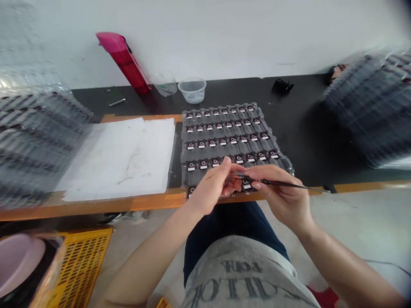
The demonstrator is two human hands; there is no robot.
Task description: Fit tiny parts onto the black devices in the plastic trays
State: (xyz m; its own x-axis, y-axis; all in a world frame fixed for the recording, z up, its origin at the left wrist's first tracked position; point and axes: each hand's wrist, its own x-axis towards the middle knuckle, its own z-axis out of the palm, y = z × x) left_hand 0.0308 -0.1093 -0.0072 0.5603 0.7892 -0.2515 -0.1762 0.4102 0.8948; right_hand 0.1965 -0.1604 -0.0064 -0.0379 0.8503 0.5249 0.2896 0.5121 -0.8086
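A clear plastic tray (210, 154) lies at the table's front edge, with rows of small dark parts (239, 159) marked in white seated in its pockets. Over its front rows, my left hand (213, 182) is closed, thumb up and fingers curled; whatever it pinches is too small or hidden to make out. My right hand (285, 192) grips a slim black tweezers-like tool (279, 183). One end of the tool reaches the fingertips of my left hand, and the other sticks out to the right. Both hands hide part of the front rows.
Stacked clear trays stand left (28, 141) and right (375, 107). White sheets (128, 158) lie left of the tray. Behind it are a plastic tub (192, 90), a pink-red umbrella-like case (125, 62) and a small black object (282, 86). A yellow crate (83, 261) sits below left.
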